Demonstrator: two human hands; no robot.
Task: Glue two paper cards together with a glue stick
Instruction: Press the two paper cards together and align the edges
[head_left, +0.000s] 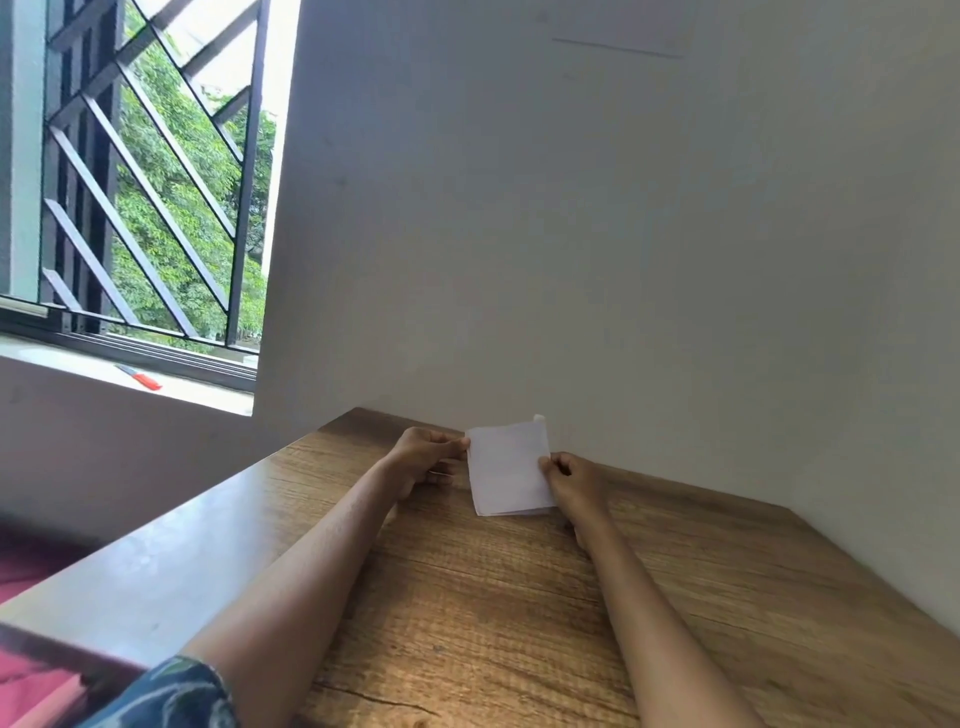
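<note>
At frame centre, the white paper cards (508, 468) stand tilted on the wooden surface (467, 597). The left hand (423, 457) has its grip pinching their upper left corner; the right hand (571, 480) pinches their right edge.

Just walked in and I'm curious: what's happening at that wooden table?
A person is holding white paper cards between both hands over a wooden table, near the wall. The left hand pinches the upper left corner, the right hand grips the right edge. A small white tip, possibly the glue stick, pokes out behind the cards. Whether glue is on yet cannot be told.
</note>
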